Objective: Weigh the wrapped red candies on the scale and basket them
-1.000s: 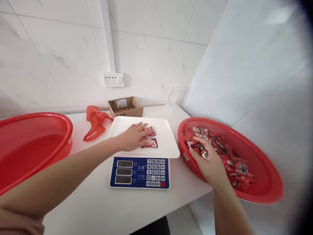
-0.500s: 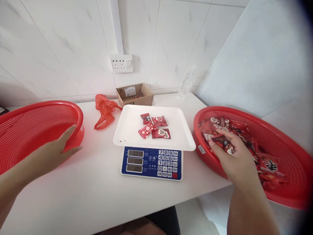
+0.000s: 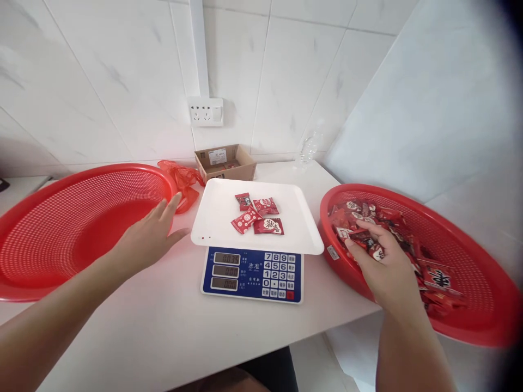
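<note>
My left hand is open, its fingers stretched out at the right rim of a red perforated plastic basket. Its thumb points toward the white tray of a blue digital scale. Several small red snack packets lie on that tray, and the top display seems to read 0.035. Over on the right, my right hand reaches into a second red basket holding many packets. Its thumb and fingers curl around a small dark-red packet; the palm hides part of the heap.
Behind the scale stands an open cardboard box. A crumpled red plastic bag lies beside it, partly behind the left basket. A clear plastic object stands near the wall, below a socket. The table's front edge runs below the scale.
The left basket has shifted right, closer to the scale, and now covers part of the red bag. My left hand moved right and its fingers spread. My right hand stays among the packets.
</note>
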Motion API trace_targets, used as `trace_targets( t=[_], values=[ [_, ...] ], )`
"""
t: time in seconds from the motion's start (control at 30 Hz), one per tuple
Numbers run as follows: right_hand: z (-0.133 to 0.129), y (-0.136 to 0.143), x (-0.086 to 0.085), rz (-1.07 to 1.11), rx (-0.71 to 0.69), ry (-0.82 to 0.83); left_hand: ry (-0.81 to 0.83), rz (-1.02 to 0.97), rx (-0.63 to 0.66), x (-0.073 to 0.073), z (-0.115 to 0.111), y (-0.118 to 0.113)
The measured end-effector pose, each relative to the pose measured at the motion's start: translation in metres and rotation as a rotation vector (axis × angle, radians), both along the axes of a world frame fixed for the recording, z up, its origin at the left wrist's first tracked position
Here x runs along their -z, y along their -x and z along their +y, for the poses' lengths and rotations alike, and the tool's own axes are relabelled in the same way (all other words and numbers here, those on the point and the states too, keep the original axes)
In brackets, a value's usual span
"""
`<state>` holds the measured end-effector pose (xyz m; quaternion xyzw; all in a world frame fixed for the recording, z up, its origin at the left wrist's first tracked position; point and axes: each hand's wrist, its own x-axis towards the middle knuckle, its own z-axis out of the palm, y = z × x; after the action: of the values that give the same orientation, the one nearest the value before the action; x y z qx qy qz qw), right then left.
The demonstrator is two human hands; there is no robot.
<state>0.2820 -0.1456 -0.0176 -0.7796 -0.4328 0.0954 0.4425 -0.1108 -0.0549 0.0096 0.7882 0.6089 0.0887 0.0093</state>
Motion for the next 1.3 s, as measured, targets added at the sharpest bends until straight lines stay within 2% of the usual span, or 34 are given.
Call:
trace_targets(
  t=[0.07,0.23,0.37,0.47,0.6,0.73,0.83,0.93,1.03,1.17,1.23,1.3],
  values=[
    [0.001,-0.001,0.000,-0.003,-0.007,-0.002,0.022,0.013,0.084,-0.006,0.006,-0.026],
    [0.002,-0.002,0.001,0.007,-0.018,-0.015,0.182,0.020,0.469,-0.008,0.029,-0.104],
    [0.002,-0.003,0.004,0.020,-0.034,-0.027,0.242,0.034,0.575,0.001,0.054,-0.147],
    [0.002,-0.005,0.006,0.028,-0.046,-0.032,0.197,0.032,0.603,0.008,0.064,-0.158],
    [0.004,-0.004,0.007,0.031,-0.069,-0.064,0.083,0.001,0.619,0.013,0.067,-0.159],
    [0.004,0.002,0.006,0.031,-0.037,-0.124,0.059,-0.050,0.653,0.017,0.072,-0.162],
    [0.003,0.004,0.005,0.034,-0.038,-0.109,0.044,-0.108,0.662,0.020,0.079,-0.164],
    [0.002,0.004,0.004,0.042,-0.019,-0.093,0.007,-0.162,0.638,0.012,0.085,-0.159],
    [0.002,0.002,0.003,0.047,-0.021,-0.081,-0.064,-0.217,0.569,-0.007,0.085,-0.134],
    [0.002,-0.005,0.006,0.033,-0.061,-0.025,-0.187,-0.246,0.414,-0.035,0.073,-0.070],
    [0.002,-0.007,0.008,0.019,-0.062,-0.040,-0.251,-0.231,0.303,-0.041,0.061,-0.034],
    [0.003,-0.008,0.010,0.012,-0.073,-0.071,-0.297,-0.210,0.164,-0.040,0.050,-0.001]
  ],
)
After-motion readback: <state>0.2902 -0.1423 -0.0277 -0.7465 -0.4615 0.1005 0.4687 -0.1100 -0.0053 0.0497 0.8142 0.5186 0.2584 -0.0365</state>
